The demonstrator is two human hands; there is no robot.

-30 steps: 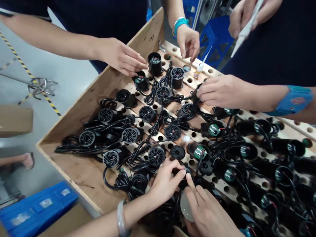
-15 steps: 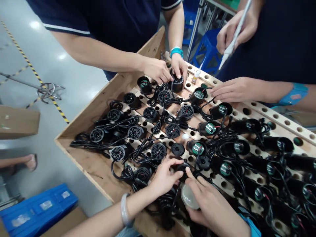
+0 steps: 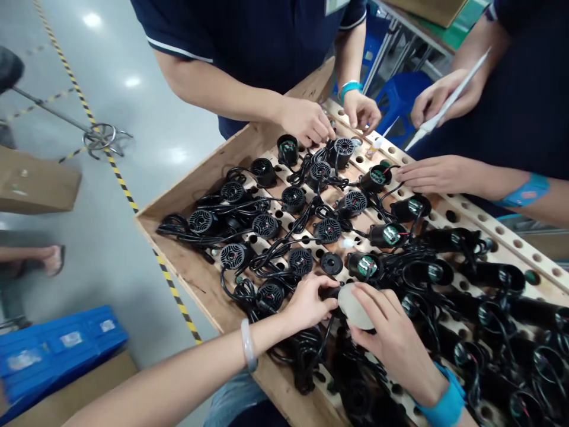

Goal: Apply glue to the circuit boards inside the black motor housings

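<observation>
My left hand (image 3: 311,301) pinches a black round part (image 3: 331,292), mostly hidden by the fingers. My right hand (image 3: 389,332) is closed around a pale, round, translucent piece (image 3: 354,307), its face turned up and its edge at the black part; whether they touch I cannot tell. Just beyond my hands lies a black ring-shaped cap (image 3: 331,263). Left of it stands a black cylinder with a slotted grille top (image 3: 300,261); right of it an open black cylinder (image 3: 365,267) shows a green circuit board.
Black cylinders and tangled cables cover the wooden holed rack (image 3: 502,228), walled by a plywood panel (image 3: 186,204). Across it, a co-worker's hands (image 3: 309,123) work at a grille-topped cylinder. Another co-worker's hand holds a white nozzled tube (image 3: 448,104). A small bottle (image 3: 374,147) stands near the far edge.
My right hand has brought the pale round piece up beside the black part in my left hand. A co-worker's hand has lifted off the far grille-topped cylinder. The view has shifted.
</observation>
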